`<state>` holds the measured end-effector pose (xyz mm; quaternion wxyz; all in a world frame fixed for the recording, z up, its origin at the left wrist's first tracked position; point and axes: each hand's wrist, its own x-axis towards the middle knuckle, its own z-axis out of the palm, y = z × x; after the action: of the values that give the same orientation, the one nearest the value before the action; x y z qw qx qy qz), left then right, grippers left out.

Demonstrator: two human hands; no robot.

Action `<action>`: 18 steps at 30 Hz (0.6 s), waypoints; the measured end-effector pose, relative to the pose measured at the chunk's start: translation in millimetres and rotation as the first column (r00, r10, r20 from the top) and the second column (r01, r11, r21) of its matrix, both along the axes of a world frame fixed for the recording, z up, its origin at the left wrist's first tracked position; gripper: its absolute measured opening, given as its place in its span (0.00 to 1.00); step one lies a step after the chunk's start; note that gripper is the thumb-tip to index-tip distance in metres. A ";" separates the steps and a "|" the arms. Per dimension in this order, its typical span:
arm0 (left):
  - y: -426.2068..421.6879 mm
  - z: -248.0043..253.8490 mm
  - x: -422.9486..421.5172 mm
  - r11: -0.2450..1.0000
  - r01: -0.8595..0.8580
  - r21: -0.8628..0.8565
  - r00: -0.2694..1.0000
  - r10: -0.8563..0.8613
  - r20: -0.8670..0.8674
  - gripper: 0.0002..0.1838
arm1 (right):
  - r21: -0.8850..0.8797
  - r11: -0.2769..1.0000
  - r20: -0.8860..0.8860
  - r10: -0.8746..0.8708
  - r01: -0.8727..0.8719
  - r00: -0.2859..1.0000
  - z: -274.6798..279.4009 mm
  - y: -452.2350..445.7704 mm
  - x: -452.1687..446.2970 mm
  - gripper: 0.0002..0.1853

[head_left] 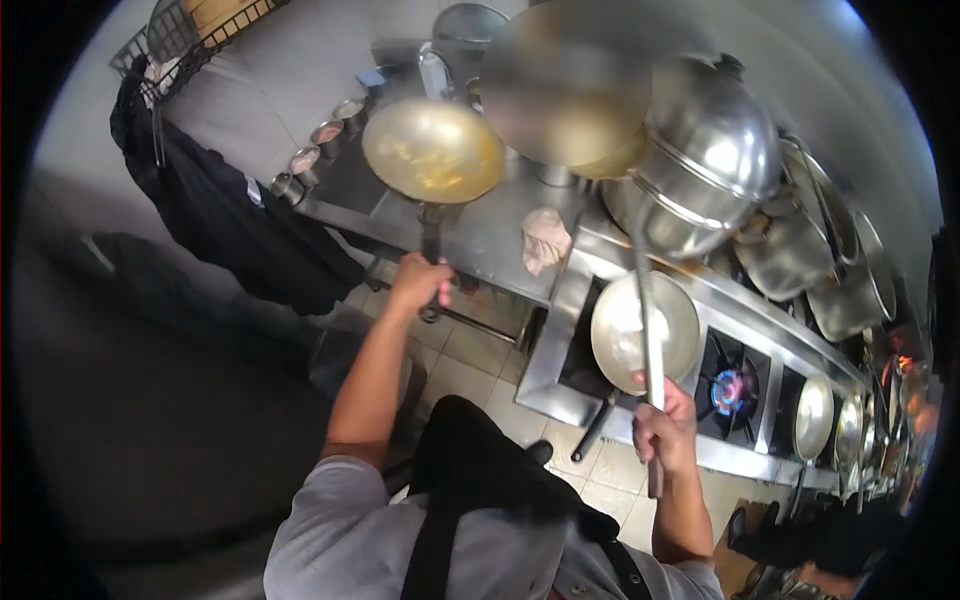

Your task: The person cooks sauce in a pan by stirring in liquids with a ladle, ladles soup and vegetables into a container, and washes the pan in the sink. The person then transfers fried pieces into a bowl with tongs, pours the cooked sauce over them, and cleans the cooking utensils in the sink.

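Left grip (pixel 422 283) closed on pan (pixel 432 150), right grip (pixel 666 432) on utensil (pixel 650 335); steel counter (pixel 488 232), tiled floor (pixel 470 356).

Left hand (pixel 422 282) clenched, arm outstretched; right hand (pixel 664 430) curled, nearer the torso.

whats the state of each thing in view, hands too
Left hand, closed on yellowish pan
Yellowish pan, uncovered
Right hand, closed on long utensil
Long utensil, far end unclear
Pale pan, uncovered
Burner, lit blue
Cloth, crumpled
Domed lid, on pot
Dark garment, hanging
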<state>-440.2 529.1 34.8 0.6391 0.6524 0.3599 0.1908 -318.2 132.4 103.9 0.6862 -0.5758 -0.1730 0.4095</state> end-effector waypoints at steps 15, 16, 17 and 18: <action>418.7 -134.7 49.9 0.983 0.038 -0.180 0.831 -0.131 -0.540 0.07 | -0.385 0.922 0.772 0.352 -0.052 0.528 -169.6 641.5 129.9 0.14; 429.6 -136.6 53.8 0.980 0.056 -0.192 0.815 -0.156 -0.558 0.07 | -0.373 0.928 0.738 0.290 0.010 0.609 -180.5 666.4 135.0 0.16; 437.0 -137.7 57.9 0.977 0.055 -0.206 0.816 -0.163 -0.555 0.06 | -0.363 0.929 0.700 0.222 0.071 0.679 -188.6 685.7 139.3 0.17; 445.3 -140.2 59.7 0.974 0.054 -0.218 0.815 -0.169 -0.554 0.06 | -0.426 0.896 0.673 0.219 0.128 0.706 -199.6 691.2 133.3 0.17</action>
<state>-380.5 974.3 -105.4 0.5726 0.6347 0.5117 -0.0860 -184.9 823.6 -95.7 0.4071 -0.8234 -0.3391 0.2032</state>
